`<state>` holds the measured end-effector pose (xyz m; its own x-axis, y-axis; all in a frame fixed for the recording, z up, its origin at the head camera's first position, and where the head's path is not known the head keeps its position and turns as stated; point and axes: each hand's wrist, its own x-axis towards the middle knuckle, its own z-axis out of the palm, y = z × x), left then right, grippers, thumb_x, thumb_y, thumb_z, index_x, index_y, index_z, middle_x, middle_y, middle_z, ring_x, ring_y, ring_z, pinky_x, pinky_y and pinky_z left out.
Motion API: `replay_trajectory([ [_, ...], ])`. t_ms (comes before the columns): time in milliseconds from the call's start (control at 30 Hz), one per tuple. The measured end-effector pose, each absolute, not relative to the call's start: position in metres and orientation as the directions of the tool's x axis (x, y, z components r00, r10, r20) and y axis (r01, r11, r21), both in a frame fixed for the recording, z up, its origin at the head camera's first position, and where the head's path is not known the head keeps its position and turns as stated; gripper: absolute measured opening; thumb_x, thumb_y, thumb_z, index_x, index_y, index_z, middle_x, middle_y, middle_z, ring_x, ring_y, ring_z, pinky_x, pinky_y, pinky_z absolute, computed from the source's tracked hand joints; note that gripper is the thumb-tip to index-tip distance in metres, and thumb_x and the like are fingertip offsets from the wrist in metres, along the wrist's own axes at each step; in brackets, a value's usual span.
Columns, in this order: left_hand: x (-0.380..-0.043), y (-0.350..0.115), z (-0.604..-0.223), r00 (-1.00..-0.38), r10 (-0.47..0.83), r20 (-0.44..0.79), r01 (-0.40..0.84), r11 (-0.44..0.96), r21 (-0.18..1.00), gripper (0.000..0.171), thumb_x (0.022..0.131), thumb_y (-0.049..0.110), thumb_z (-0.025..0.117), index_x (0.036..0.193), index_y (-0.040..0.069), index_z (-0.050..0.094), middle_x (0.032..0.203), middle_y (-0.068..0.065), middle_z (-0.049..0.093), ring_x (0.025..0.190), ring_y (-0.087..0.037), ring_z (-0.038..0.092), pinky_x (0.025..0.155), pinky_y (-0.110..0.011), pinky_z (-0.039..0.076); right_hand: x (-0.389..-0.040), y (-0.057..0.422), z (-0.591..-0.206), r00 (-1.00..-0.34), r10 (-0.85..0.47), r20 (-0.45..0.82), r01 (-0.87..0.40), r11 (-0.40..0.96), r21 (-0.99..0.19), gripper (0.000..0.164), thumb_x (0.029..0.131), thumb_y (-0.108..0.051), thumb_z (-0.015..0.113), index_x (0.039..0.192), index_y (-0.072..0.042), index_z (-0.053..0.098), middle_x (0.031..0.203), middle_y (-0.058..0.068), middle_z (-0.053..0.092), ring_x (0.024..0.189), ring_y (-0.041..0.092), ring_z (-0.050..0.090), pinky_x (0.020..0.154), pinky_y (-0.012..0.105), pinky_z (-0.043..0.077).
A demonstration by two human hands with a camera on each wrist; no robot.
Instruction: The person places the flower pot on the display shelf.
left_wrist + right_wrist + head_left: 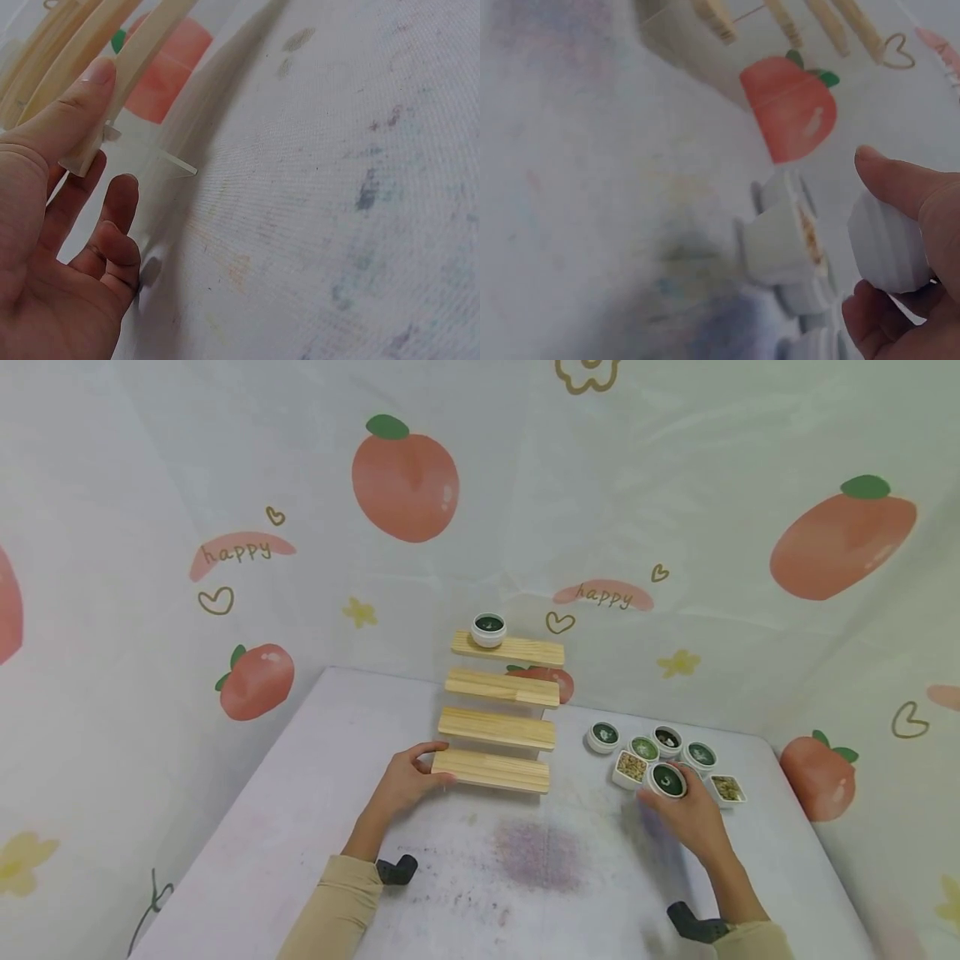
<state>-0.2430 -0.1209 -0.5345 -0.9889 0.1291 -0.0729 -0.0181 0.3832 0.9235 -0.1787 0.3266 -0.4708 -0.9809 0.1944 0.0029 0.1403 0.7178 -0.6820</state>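
A stepped display rack [495, 728] with several pale wooden slats stands at the table's middle. My left hand [405, 781] pinches the left end of its lowest slat [491, 770]; in the left wrist view the thumb [86, 97] lies over the slat and the other fingers curl below. On the top slat sits a small round white bowl [489, 631] with dark green contents. My right hand [690, 814] grips a similar round white bowl [667, 781], thumb on one side and fingers on the other. In the right wrist view this bowl [889, 244] is raised beside the other containers.
Several white containers cluster at the right: round bowls with green [605, 737] or dark contents [667, 739], and square dishes with beige [632, 768] and olive bits [726, 789]. A fruit-printed curtain [495, 527] encloses the stained white table [450, 893].
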Motion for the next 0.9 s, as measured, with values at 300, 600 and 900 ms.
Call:
replay_trajectory([
  [300,-0.243,-0.122,-0.536,-0.990,0.131,-0.057,-0.004,0.371,0.928,0.064,0.061,0.055,0.083,0.120,0.042,0.061,0.061,-0.004,0.054,0.047,-0.013,0.035,0.046,-0.025,0.031,-0.199,0.305,-0.440,-0.975,0.161,0.153,0.005,0.705,-0.709,0.082,0.082,-0.042,0.074,0.140,0.000,0.036,0.130,0.021,0.052,0.104,0.025,0.054,0.075,0.022,0.043],
  [600,-0.243,-0.119,-0.535,-0.987,0.141,-0.073,-0.019,0.357,0.934,0.066,0.062,0.052,0.084,0.122,0.039,0.061,0.060,-0.004,0.056,0.047,-0.012,0.035,0.045,-0.025,0.031,-0.218,0.281,-0.428,-0.953,0.150,0.263,-0.110,0.636,-0.764,0.072,0.084,-0.034,0.074,0.142,-0.006,0.041,0.129,0.016,0.049,0.095,0.006,0.047,0.072,0.005,0.040],
  [900,-0.241,-0.121,-0.534,-0.990,0.127,-0.068,-0.018,0.356,0.934,0.064,0.061,0.053,0.084,0.120,0.041,0.061,0.057,-0.001,0.050,0.045,-0.011,0.033,0.045,-0.025,0.031,-0.239,0.250,-0.410,-0.945,0.159,0.285,-0.142,0.587,-0.797,0.075,0.085,-0.036,0.072,0.145,-0.009,0.036,0.132,0.014,0.046,0.101,0.014,0.048,0.076,0.004,0.039],
])
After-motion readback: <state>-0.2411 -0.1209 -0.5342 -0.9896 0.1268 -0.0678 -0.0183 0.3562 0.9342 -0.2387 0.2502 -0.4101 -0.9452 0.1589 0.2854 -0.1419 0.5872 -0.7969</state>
